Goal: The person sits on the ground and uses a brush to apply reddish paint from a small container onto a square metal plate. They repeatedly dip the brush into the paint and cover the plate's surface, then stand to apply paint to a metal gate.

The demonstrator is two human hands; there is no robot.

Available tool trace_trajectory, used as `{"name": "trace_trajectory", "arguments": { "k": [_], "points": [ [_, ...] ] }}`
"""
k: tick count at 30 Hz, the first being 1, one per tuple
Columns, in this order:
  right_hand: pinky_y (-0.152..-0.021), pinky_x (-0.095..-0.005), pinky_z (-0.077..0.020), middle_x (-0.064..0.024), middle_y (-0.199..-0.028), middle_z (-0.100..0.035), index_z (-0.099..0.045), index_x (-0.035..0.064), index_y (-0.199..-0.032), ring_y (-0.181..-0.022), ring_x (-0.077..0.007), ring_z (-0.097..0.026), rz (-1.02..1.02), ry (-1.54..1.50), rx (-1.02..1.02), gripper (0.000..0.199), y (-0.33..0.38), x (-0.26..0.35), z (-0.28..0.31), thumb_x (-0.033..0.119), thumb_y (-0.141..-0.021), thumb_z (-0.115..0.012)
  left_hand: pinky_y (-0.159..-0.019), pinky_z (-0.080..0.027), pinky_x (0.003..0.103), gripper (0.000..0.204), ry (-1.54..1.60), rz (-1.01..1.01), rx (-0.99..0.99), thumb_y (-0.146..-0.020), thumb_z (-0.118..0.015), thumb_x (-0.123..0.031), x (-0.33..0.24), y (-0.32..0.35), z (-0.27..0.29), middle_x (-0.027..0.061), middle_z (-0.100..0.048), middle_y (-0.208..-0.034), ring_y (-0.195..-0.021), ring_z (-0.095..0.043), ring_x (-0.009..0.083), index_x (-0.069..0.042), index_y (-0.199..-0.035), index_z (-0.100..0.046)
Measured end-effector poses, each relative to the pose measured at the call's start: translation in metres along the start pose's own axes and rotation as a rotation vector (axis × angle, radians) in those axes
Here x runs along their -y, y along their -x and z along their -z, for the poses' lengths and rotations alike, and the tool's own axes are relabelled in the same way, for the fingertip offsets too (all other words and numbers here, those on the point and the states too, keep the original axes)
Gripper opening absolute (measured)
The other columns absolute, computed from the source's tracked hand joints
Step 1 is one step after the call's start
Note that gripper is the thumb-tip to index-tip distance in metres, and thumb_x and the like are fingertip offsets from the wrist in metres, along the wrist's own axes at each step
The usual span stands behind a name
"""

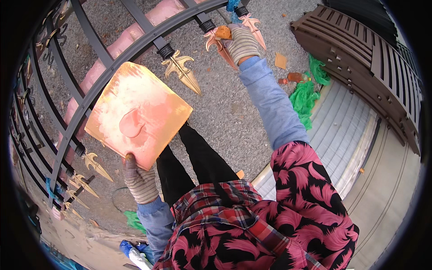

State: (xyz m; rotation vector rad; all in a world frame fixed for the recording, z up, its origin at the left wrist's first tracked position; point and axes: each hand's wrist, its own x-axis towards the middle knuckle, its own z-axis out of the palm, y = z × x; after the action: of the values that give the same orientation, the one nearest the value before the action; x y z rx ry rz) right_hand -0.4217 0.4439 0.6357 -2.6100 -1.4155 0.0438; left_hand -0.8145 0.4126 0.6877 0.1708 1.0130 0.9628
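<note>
My left hand [140,181], in a striped, stained glove, grips the near corner of a square yellowish board [173,105]. Pinkish paint is smeared over the board, with a wet puddle [131,123] in its middle. At the top, my gloved right hand [243,44] pinches a small orange-brown piece of sponge [223,33] against a copper-pink spear finial [227,57], which it partly covers. Just right of that hand is another copper-pink finial [253,28]. A gold finial [183,72] points toward me between the board and my right hand.
A black metal fence panel [135,56] curves across the left, resting by a pink wrapped roll [96,69]. More gold finials [96,166] stick out at lower left. Brown slatted panels [342,49] are stacked at right, near green plastic [303,101], a bottle [294,77] and a pale ribbed sheet [342,130].
</note>
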Motion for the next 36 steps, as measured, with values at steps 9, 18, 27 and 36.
{"name": "trace_trajectory", "arguments": {
  "k": [9,18,27,36],
  "points": [
    [-0.070,-0.0397,-0.0518,-0.0119,-0.089,-0.066,-0.062,0.0054,-0.099,-0.080,-0.0295,-0.063,-0.149,0.063,0.066,0.031,-0.010,-0.008,-0.009,0.022,-0.074,-0.071,-0.103,-0.034,0.039,0.056,-0.016,-0.008,0.000,-0.084,-0.060,-0.018,-0.013,-0.006,0.007,0.0128,-0.045,-0.129,-0.117,-0.045,0.0253,0.000,-0.130,-0.035],
    [-0.073,-0.0391,-0.0502,-0.0154,-0.093,-0.064,-0.062,0.0044,-0.099,-0.085,-0.0312,-0.062,-0.179,-0.038,0.158,0.039,0.006,0.030,-0.003,0.027,-0.070,-0.073,-0.103,-0.034,0.039,0.055,-0.048,-0.014,-0.002,-0.084,-0.060,-0.019,-0.015,-0.007,0.011,0.0120,-0.046,-0.128,-0.118,-0.045,0.0246,0.001,-0.129,-0.037],
    [-0.073,-0.0371,-0.0490,-0.0156,-0.090,-0.064,-0.062,0.0030,-0.102,-0.082,-0.0302,-0.062,-0.243,-0.270,0.046,0.049,0.037,0.037,0.016,0.031,-0.065,-0.076,-0.103,-0.034,0.039,0.054,-0.039,-0.006,-0.013,-0.083,-0.061,-0.018,-0.018,-0.003,0.015,0.0125,-0.046,-0.127,-0.117,-0.045,0.0247,0.001,-0.128,-0.038],
    [-0.070,-0.0393,-0.0524,-0.0161,-0.088,-0.064,-0.063,0.0046,-0.096,-0.081,-0.0312,-0.063,-0.248,0.032,0.069,0.043,0.005,0.057,-0.017,0.035,-0.068,-0.073,-0.102,-0.035,0.039,0.054,-0.048,-0.003,-0.025,-0.082,-0.061,-0.017,-0.019,0.000,0.021,0.0131,-0.047,-0.126,-0.116,-0.047,0.0251,0.001,-0.127,-0.039]
  ]
}}
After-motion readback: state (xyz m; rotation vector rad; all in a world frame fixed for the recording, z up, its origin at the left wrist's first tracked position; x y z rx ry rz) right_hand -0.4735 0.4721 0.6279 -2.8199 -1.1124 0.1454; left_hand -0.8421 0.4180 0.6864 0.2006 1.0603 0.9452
